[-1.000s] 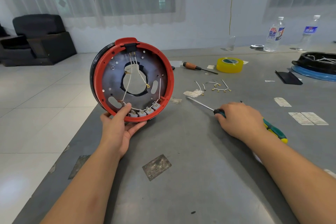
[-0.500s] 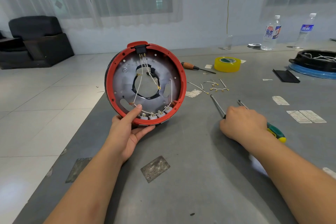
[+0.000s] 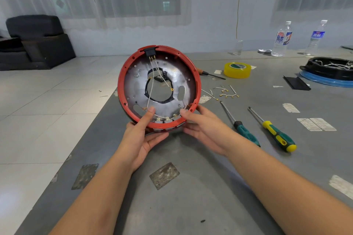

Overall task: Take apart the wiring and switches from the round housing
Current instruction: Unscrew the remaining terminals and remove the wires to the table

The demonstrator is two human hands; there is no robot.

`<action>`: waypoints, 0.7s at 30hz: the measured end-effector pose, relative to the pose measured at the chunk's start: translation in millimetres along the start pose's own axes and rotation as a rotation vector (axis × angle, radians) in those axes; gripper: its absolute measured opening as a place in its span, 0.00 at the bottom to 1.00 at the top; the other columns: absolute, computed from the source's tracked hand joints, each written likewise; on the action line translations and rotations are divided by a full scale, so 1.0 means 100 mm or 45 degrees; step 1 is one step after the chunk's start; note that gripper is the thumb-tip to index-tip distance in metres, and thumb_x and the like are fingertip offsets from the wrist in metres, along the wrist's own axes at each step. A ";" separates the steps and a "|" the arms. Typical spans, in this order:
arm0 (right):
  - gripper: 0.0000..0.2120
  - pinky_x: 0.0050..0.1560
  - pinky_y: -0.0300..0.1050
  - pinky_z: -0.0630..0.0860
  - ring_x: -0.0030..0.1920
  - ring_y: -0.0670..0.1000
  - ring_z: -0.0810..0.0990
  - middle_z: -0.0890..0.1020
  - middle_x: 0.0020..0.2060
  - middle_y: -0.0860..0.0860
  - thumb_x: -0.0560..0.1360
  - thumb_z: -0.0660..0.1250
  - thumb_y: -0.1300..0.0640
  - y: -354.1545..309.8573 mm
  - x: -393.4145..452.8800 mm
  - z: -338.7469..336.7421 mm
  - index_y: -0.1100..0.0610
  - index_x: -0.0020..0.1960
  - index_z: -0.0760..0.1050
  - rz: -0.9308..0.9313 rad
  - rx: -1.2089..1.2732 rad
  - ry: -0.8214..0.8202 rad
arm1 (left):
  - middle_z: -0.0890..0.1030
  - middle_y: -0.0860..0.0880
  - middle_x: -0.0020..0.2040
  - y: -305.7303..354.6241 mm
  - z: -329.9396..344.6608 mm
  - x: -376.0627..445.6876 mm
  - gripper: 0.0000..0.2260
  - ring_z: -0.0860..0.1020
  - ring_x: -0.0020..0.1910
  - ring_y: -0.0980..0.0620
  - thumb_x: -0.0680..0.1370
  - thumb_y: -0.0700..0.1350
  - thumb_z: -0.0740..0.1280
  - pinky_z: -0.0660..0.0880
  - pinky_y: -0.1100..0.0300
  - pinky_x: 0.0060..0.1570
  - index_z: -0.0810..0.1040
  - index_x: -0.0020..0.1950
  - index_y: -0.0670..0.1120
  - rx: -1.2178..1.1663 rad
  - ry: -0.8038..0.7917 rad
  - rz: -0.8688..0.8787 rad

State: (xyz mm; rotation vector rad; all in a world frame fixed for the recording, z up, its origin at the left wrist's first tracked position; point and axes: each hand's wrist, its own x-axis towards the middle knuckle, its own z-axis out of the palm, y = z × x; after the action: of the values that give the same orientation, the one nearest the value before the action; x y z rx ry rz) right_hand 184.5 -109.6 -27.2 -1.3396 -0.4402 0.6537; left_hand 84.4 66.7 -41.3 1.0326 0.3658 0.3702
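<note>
A person's hands held the round red housing (image 3: 122,89) tilted up on edge over the near-left part of the grey worktop (image 3: 210,187). The left hand (image 3: 142,137) gripped its lower rim, thumb inside; the right hand (image 3: 202,126) touched the rim beside it, fingers nearly straight. White wires (image 3: 150,89) and a row of switches (image 3: 167,119) remained fitted. Two screwdrivers (image 3: 246,133) lay idle right of the housing, loose wire pieces (image 3: 225,92) beyond them, suggesting work partly done.
</note>
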 end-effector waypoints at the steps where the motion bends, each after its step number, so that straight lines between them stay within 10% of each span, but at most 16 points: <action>1: 0.25 0.61 0.47 0.77 0.58 0.52 0.84 0.85 0.58 0.53 0.77 0.73 0.54 0.02 0.03 0.03 0.51 0.72 0.69 -0.024 0.104 0.013 | 0.87 0.42 0.56 0.01 -0.01 -0.01 0.29 0.87 0.54 0.38 0.72 0.57 0.79 0.85 0.51 0.45 0.77 0.67 0.46 0.023 -0.005 0.004; 10: 0.32 0.53 0.52 0.83 0.56 0.60 0.85 0.85 0.56 0.58 0.74 0.76 0.58 0.12 0.06 -0.11 0.57 0.74 0.67 -0.136 0.435 0.182 | 0.86 0.48 0.59 0.08 0.04 -0.07 0.34 0.87 0.51 0.47 0.70 0.67 0.75 0.84 0.52 0.53 0.75 0.67 0.46 0.492 0.136 0.123; 14: 0.33 0.51 0.51 0.83 0.55 0.59 0.86 0.86 0.56 0.58 0.74 0.75 0.56 0.13 0.06 -0.18 0.56 0.75 0.65 -0.121 0.349 0.168 | 0.69 0.55 0.75 0.10 -0.03 -0.06 0.42 0.75 0.69 0.55 0.76 0.60 0.76 0.71 0.51 0.71 0.55 0.82 0.55 0.955 0.408 0.656; 21: 0.25 0.57 0.57 0.82 0.53 0.59 0.86 0.87 0.53 0.56 0.75 0.75 0.51 0.12 0.04 -0.23 0.52 0.70 0.74 -0.098 0.134 0.149 | 0.78 0.47 0.70 0.18 -0.02 -0.05 0.11 0.65 0.78 0.39 0.78 0.43 0.70 0.60 0.45 0.75 0.84 0.60 0.47 1.748 0.355 1.583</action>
State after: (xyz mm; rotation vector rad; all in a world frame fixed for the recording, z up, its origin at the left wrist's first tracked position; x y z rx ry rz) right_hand 199.8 -123.3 -43.4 -1.2480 -0.3565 0.5247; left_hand 76.6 73.7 -25.7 2.5369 0.1343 1.5065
